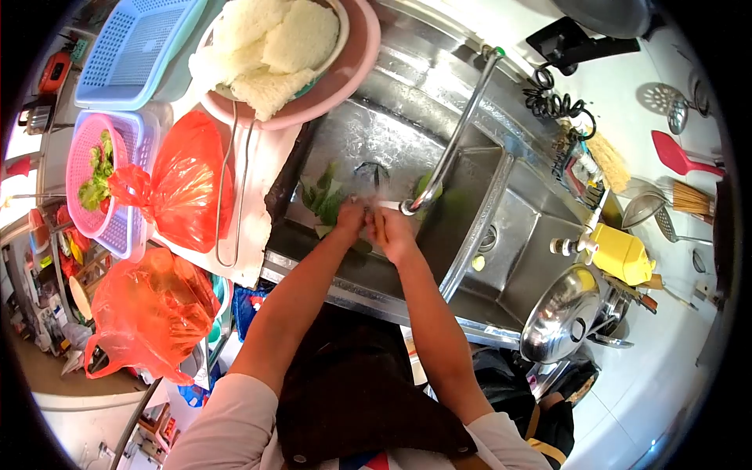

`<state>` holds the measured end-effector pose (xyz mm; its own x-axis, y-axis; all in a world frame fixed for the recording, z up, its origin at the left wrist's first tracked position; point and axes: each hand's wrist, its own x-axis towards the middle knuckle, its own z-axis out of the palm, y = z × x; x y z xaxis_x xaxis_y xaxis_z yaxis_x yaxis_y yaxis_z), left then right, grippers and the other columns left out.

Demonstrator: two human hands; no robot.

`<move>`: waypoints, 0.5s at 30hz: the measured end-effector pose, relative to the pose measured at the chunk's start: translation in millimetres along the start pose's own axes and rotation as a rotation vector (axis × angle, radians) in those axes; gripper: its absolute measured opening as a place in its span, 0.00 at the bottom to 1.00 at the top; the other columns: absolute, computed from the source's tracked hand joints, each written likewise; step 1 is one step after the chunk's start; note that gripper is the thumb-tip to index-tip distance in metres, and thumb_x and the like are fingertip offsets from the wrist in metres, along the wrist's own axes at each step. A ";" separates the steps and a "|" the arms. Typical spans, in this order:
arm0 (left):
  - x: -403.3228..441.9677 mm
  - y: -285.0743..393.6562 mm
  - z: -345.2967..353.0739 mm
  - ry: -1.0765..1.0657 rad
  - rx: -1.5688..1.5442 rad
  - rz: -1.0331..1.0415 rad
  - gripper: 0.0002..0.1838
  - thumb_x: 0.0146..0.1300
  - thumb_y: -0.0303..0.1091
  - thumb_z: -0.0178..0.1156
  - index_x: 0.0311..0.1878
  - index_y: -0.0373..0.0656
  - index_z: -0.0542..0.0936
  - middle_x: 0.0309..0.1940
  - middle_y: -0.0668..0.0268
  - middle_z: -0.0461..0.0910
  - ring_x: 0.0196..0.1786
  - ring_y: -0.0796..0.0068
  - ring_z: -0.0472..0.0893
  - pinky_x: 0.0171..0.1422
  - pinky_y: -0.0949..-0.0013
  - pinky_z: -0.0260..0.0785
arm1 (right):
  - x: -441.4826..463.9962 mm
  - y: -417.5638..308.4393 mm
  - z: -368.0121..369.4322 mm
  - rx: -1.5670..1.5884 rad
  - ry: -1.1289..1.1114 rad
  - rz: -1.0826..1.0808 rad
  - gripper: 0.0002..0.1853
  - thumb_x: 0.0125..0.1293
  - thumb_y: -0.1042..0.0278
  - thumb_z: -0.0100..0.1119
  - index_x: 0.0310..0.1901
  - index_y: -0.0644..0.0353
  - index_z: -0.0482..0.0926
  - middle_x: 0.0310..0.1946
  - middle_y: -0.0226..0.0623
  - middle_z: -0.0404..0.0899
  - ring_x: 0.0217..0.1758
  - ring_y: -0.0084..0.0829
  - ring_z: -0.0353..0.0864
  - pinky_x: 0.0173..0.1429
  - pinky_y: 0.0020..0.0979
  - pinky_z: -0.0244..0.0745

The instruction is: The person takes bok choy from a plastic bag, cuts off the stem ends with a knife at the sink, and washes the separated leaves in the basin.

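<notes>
My left hand (352, 217) and my right hand (388, 228) are close together over the left sink basin (376, 129), just beneath the spout of the faucet (462, 117). Both have curled fingers, and what lies between them is too small and blurred to name. Leafy greens (319, 196) are in the basin right beside my left hand; whether that hand grips them I cannot tell. More green leaf (427, 186) shows behind the faucet spout, to the right of my hands. Water splashes blur the area around my fingertips.
The right basin (521, 235) holds a small pale scrap (478, 263). A pot lid (560, 313) leans at its right end near a yellow jug (620, 254). Left stand a pink basin (364, 47) with pale spongy pieces, red bags (188, 180) and a pink colander (82, 180).
</notes>
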<state>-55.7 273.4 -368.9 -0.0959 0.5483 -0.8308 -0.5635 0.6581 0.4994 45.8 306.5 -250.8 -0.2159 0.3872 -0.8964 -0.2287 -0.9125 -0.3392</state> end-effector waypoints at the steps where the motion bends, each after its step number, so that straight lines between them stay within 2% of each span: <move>1: 2.5 -1.7 -10.1 -0.113 -0.085 -0.047 0.14 0.69 0.46 0.52 0.40 0.46 0.77 0.24 0.71 0.73 0.22 0.76 0.69 0.24 0.68 0.60 | 3.8 -4.2 3.4 0.140 -0.073 0.013 0.12 0.72 0.57 0.52 0.43 0.57 0.75 0.28 0.38 0.78 0.26 0.34 0.75 0.27 0.32 0.69; 2: 5.8 -1.0 -22.1 -0.224 -0.168 -0.094 0.15 0.68 0.47 0.53 0.40 0.44 0.78 0.26 0.70 0.75 0.24 0.74 0.72 0.26 0.67 0.62 | 9.6 -5.7 5.0 0.234 -0.111 0.021 0.12 0.73 0.58 0.51 0.44 0.57 0.75 0.29 0.38 0.78 0.27 0.34 0.75 0.27 0.32 0.70; 4: -4.1 19.4 -20.0 -0.234 -0.214 -0.142 0.14 0.66 0.43 0.55 0.45 0.41 0.78 0.40 0.63 0.79 0.40 0.65 0.77 0.43 0.64 0.70 | 20.0 -7.4 6.3 0.424 -0.188 0.038 0.11 0.73 0.58 0.50 0.46 0.57 0.74 0.30 0.38 0.78 0.28 0.34 0.76 0.28 0.34 0.71; 6: -36.3 36.0 4.2 0.060 -0.072 -0.077 0.16 0.66 0.40 0.56 0.50 0.39 0.79 0.49 0.59 0.79 0.50 0.62 0.78 0.53 0.63 0.70 | 14.7 -16.7 -1.8 0.307 -0.163 0.055 0.10 0.75 0.59 0.47 0.47 0.55 0.74 0.32 0.38 0.79 0.27 0.32 0.75 0.26 0.33 0.69; 8: -55.1 50.5 9.9 0.151 0.061 0.029 0.19 0.65 0.38 0.57 0.56 0.37 0.77 0.54 0.56 0.78 0.55 0.62 0.76 0.59 0.63 0.67 | -5.7 -27.7 -11.6 0.179 -0.143 0.081 0.09 0.75 0.60 0.46 0.46 0.54 0.73 0.31 0.38 0.78 0.27 0.30 0.74 0.25 0.32 0.67; 9: -62.1 55.2 10.1 0.193 0.127 0.083 0.21 0.65 0.37 0.57 0.58 0.36 0.76 0.57 0.55 0.77 0.58 0.62 0.75 0.63 0.63 0.65 | -16.9 -29.9 -16.2 0.094 -0.111 0.098 0.07 0.74 0.63 0.46 0.42 0.54 0.72 0.30 0.38 0.78 0.23 0.27 0.71 0.21 0.32 0.63; 12: -49.0 36.2 -16.6 0.191 0.368 0.150 0.28 0.65 0.38 0.58 0.67 0.39 0.71 0.62 0.59 0.74 0.62 0.64 0.73 0.64 0.61 0.63 | -46.8 -18.6 -35.0 -0.296 -0.022 -0.020 0.06 0.69 0.63 0.53 0.41 0.54 0.73 0.32 0.35 0.79 0.19 0.24 0.70 0.19 0.28 0.65; 15: -69.5 37.3 -12.7 0.169 0.363 0.244 0.25 0.64 0.34 0.59 0.63 0.33 0.73 0.60 0.53 0.76 0.62 0.63 0.75 0.66 0.65 0.64 | -47.1 10.8 -71.9 -0.358 0.013 -0.013 0.08 0.67 0.62 0.55 0.41 0.56 0.75 0.32 0.36 0.79 0.18 0.25 0.71 0.17 0.29 0.65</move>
<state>-80.4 253.3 -295.6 -0.3388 0.6374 -0.6921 -0.1877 0.6750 0.7136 121.8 268.9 -232.8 -0.2023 0.3997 -0.8941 0.1166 -0.8966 -0.4272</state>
